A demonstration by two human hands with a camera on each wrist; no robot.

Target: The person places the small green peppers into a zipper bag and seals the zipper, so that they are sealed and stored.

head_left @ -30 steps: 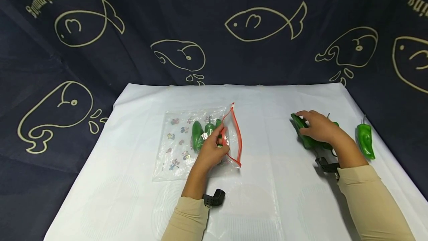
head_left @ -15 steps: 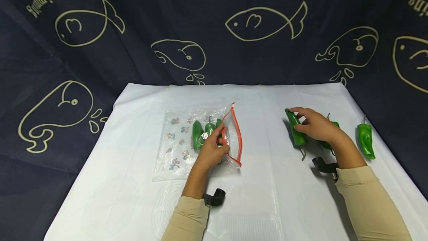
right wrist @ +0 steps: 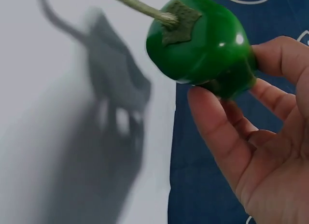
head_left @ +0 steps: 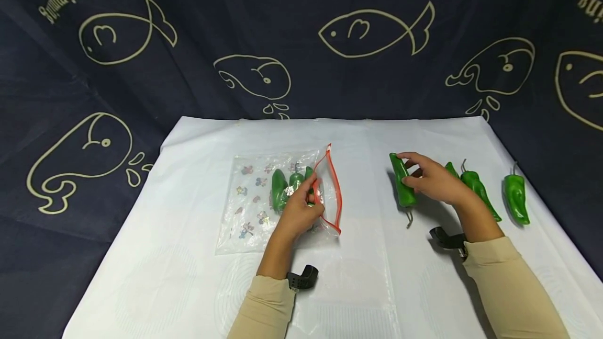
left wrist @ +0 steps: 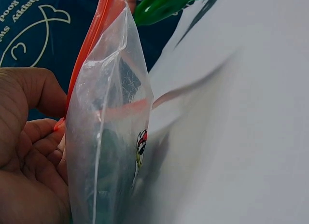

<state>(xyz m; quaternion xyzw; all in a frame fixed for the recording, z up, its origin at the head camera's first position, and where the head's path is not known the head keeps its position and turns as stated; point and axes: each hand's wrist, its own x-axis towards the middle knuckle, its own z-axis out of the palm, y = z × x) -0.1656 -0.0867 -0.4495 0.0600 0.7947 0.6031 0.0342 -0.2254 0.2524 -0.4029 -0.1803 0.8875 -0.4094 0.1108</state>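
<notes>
My left hand (head_left: 301,209) pinches the red-edged mouth of a clear zip bag (head_left: 249,198), which lies printed side up with several green peppers (head_left: 279,188) inside. In the left wrist view the red zip strip (left wrist: 89,45) runs by my curled finger and the mouth gapes. My right hand (head_left: 431,176) holds a green pepper (head_left: 402,181) between thumb and fingers, its stem pointing toward me. The right wrist view shows the stem end of this pepper (right wrist: 203,40) above the white cloth, its shadow falling to the side.
To the right of my right hand lie a green pepper (head_left: 480,192), another partly hidden pepper (head_left: 451,169) and one more pepper (head_left: 516,198) near the table's right edge. A white cloth covers the table (head_left: 358,286). Behind it hangs a dark curtain (head_left: 301,88) with fish drawings.
My right hand has lifted one pepper from the group at the right and carried it left toward the bag. The left hand and bag stay where they were.
</notes>
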